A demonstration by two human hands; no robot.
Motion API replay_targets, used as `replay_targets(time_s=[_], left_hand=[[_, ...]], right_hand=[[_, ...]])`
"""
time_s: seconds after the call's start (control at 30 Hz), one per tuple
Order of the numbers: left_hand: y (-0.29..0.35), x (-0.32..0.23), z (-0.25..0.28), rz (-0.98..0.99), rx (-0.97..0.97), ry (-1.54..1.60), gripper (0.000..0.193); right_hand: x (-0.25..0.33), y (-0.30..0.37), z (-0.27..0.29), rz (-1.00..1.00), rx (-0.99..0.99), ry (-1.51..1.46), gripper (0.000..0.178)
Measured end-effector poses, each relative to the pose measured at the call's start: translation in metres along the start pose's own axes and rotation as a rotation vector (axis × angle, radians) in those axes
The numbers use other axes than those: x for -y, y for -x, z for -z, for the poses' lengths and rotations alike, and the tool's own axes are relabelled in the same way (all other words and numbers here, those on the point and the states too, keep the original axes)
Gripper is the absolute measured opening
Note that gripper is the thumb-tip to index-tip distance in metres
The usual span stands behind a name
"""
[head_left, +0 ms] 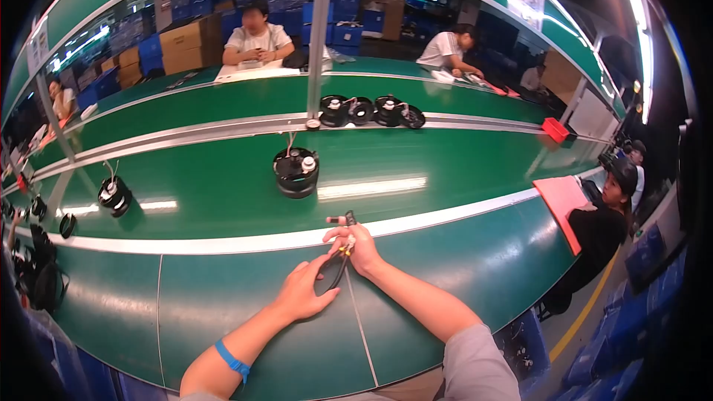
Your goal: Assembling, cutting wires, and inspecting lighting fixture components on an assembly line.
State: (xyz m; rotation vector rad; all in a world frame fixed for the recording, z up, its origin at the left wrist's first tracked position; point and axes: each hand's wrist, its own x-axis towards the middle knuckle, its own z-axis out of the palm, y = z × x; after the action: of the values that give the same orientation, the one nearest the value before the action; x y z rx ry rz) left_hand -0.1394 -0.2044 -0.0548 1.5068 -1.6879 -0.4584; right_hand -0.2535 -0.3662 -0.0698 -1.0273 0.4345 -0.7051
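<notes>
Both my hands are over the near green worktop, just in front of the white strip. My left hand [304, 293], with a blue wristband, is closed around a thin black curved part [340, 275] that looks like a ring seen edge-on. My right hand [361, 246] pinches the part's upper end, where small yellow and pale bits, perhaps wires, show. A short black piece [350, 217] sticks up at the right fingers; its kind is unclear. One right finger has a dark band around it. Beyond my hands stands a round black unit [295, 172] with a white knob-like piece and upright wires.
Another black unit [114, 196] and a black ring [67, 226] are on the green belt [215, 178] to the left. Several black units [360, 111] line the metal ledge, with a red bin [555, 130] farther right. People sit across the line; one person [605, 215] is at right beside a pink board [557, 208].
</notes>
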Motion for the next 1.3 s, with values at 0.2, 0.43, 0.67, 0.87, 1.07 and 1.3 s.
replay_targets(time_s=[0.2,0.43,0.67,0.87,1.07,1.3], left_hand=[[0.002,-0.001,0.002,0.024,0.007,0.006,0.072],[0.003,-0.006,0.006,0.051,0.014,0.021,0.074],[0.001,-0.009,0.006,0.076,0.044,-0.022,0.077],[0.001,-0.015,0.011,0.021,0.073,-0.051,0.084],[0.002,-0.014,0.008,-0.043,-0.006,-0.127,0.089],[0.003,0.021,-0.008,0.071,-0.139,-0.023,0.091]], right_hand=[[0.004,0.002,0.001,-0.074,0.043,0.153,0.046],[0.006,0.001,-0.006,-0.09,0.051,0.133,0.048],[0.009,0.005,-0.008,-0.103,0.003,0.113,0.046],[0.007,0.005,-0.005,-0.101,-0.017,0.177,0.045],[0.004,0.002,-0.003,-0.07,0.028,0.166,0.045],[-0.001,-0.005,-0.001,0.013,-0.039,0.072,0.046]])
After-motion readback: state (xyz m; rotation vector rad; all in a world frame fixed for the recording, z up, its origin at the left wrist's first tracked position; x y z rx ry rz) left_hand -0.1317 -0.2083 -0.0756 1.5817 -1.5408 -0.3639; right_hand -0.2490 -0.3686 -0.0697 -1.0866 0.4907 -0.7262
